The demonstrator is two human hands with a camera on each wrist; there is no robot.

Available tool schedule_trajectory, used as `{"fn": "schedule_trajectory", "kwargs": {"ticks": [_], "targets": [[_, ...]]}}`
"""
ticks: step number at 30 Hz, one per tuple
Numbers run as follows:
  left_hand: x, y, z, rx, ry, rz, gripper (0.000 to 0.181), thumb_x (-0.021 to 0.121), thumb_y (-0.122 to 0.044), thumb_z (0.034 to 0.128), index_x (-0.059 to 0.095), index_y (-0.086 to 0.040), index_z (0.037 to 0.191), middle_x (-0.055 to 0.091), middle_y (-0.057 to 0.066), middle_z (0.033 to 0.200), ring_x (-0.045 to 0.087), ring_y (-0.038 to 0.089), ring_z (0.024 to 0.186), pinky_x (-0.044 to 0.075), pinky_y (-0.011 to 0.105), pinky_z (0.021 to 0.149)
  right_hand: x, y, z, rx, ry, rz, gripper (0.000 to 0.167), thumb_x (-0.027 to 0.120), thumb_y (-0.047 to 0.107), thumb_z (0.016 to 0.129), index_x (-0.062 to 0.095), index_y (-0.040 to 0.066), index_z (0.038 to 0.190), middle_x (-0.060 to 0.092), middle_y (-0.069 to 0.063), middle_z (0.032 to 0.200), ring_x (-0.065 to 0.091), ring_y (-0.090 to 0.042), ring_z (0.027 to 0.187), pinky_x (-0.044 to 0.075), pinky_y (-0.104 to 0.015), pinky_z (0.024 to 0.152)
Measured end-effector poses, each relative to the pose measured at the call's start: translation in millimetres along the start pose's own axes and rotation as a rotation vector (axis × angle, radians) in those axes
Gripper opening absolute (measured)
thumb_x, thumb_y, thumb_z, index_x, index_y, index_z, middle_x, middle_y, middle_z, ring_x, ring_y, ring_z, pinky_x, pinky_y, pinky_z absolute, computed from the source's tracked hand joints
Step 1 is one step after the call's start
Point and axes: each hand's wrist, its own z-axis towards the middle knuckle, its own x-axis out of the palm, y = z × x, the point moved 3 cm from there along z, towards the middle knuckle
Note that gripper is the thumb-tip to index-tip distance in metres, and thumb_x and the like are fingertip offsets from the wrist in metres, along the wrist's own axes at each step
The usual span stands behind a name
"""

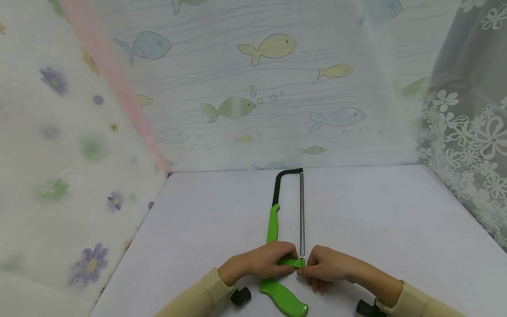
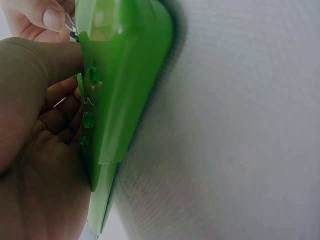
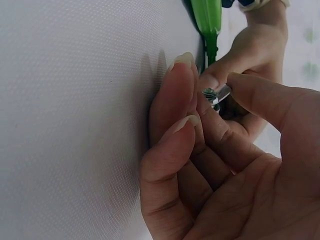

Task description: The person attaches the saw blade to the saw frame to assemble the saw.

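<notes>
A hacksaw with a green handle, a black front frame and a narrow blade lies on the white table. At its near end my left hand grips the green crosspiece; the left wrist view has this hand against the green frame. My right hand is at the crosspiece's right end. In the right wrist view, thumb and index finger of this hand pinch a small metal wing nut on a threaded end, with the other fingers curled near the cloth.
The white-covered table extends around the saw. Behind it hangs a curtain with fish prints, with a flowered curtain on the left and a lace-patterned grey one on the right.
</notes>
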Motion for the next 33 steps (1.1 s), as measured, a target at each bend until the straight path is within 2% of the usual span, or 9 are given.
{"fn": "schedule_trajectory", "kwargs": {"ticks": [10, 24, 33], "targets": [[0.3, -0.5, -0.8, -0.005, -0.002, 0.007, 0.009, 0.065, -0.015, 0.1012, 0.060, -0.014, 0.109, 0.058, -0.012, 0.097, 0.051, -0.001, 0.088, 0.044, 0.014, 0.081, -3.6, -5.6, -2.1, -0.041, 0.036, 0.025, 0.035, 0.069, 0.022, 0.096, 0.069, -0.003, 0.072, 0.055, 0.000, 0.054, 0.046, -0.010, 0.045, 0.034, -0.023, 0.042], [-1.9, -3.5, -1.0, -0.004, -0.001, 0.002, 0.008, 0.065, -0.015, 0.1010, 0.060, -0.014, 0.107, 0.057, -0.012, 0.095, 0.050, -0.001, 0.086, 0.044, 0.013, 0.079, -8.8, -9.3, -3.3, -0.065, 0.044, 0.015, 0.020, 0.069, 0.015, 0.095, 0.072, 0.004, 0.079, 0.057, 0.000, 0.058, 0.049, -0.010, 0.047, 0.036, -0.022, 0.042], [-2.2, -4.0, -1.2, -0.005, 0.002, -0.004, 0.008, 0.065, -0.015, 0.1012, 0.061, -0.014, 0.108, 0.057, -0.012, 0.096, 0.050, 0.000, 0.086, 0.044, 0.013, 0.080, -9.9, -11.6, -4.3, -0.071, 0.040, 0.021, 0.021, 0.069, 0.014, 0.094, 0.070, 0.001, 0.077, 0.056, 0.000, 0.057, 0.050, -0.009, 0.045, 0.037, -0.022, 0.042]]}}
